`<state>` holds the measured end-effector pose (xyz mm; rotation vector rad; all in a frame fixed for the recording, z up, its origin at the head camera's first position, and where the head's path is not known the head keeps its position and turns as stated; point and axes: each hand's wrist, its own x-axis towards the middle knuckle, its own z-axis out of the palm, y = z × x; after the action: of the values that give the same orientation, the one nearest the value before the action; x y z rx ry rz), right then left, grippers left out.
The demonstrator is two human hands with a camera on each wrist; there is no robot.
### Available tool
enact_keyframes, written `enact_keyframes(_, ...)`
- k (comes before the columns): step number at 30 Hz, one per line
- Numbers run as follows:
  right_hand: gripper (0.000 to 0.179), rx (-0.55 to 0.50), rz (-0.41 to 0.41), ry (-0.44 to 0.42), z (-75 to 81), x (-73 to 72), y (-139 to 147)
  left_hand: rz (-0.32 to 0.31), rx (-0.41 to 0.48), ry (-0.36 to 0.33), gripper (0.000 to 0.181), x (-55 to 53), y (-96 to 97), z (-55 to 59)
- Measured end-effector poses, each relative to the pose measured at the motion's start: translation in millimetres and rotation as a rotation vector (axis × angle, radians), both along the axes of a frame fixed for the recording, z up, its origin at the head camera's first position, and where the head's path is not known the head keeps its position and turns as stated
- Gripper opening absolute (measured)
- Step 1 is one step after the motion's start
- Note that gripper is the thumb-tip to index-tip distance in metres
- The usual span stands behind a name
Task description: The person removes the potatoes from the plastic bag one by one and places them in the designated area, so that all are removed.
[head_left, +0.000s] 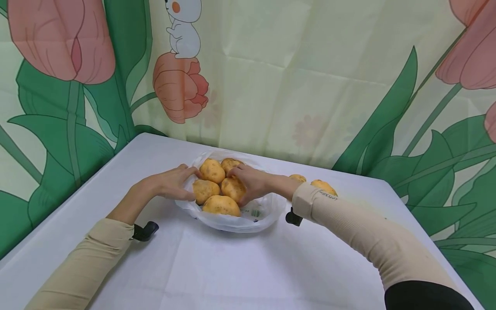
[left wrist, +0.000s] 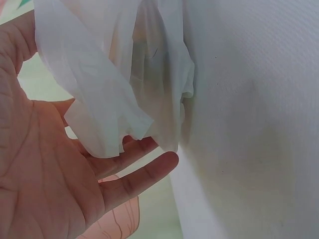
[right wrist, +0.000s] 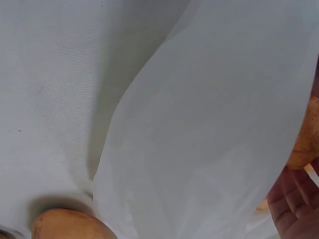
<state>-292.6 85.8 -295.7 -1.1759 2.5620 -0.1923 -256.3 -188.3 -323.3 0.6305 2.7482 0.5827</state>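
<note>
A white plastic bag lies spread open on the table with several yellow-brown potatoes inside it. My right hand reaches in from the right and grips a potato in the middle of the pile, thumb and fingers on either side of it. The bag's side hides part of that grip in the right wrist view. At the bag's left edge is my left hand, its fingers spread and loosely extended. Thin plastic drapes over those fingers in the left wrist view.
Two more potatoes sit on the white-covered table to the right of the bag, partly behind my right forearm. A curtain printed with tulips hangs behind the table and along its sides.
</note>
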Motion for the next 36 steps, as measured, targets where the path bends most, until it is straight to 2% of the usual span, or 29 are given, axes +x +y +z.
enact_keyframes(7, 0.083, -0.001, 0.002, 0.018, -1.1, -0.3, 2.0, 0.012, -0.010, -0.015, 0.065, 0.6, 0.5, -0.2)
enact_keyframes(15, 0.086, -0.055, -0.048, 0.061, 5.0, 5.3, 13.8, -0.001, -0.013, -0.004, 0.063, 0.4, 1.7, -0.9)
enact_keyframes(20, 0.086, -0.130, -0.050, 0.093, 8.0, 8.3, 24.9, -0.003, -0.013, -0.008, 0.063, -0.2, 2.4, -1.6)
enact_keyframes(25, 0.085, -0.231, -0.090, 0.116, 13.4, 13.4, 37.4, -0.005, -0.008, -0.004, 0.063, -0.3, 3.5, -1.7)
enact_keyframes(36, 0.085, -0.448, -0.167, 0.191, 25.0, 32.7, 61.8, 0.009, -0.012, -0.003, 0.064, 0.4, 2.7, -1.1)
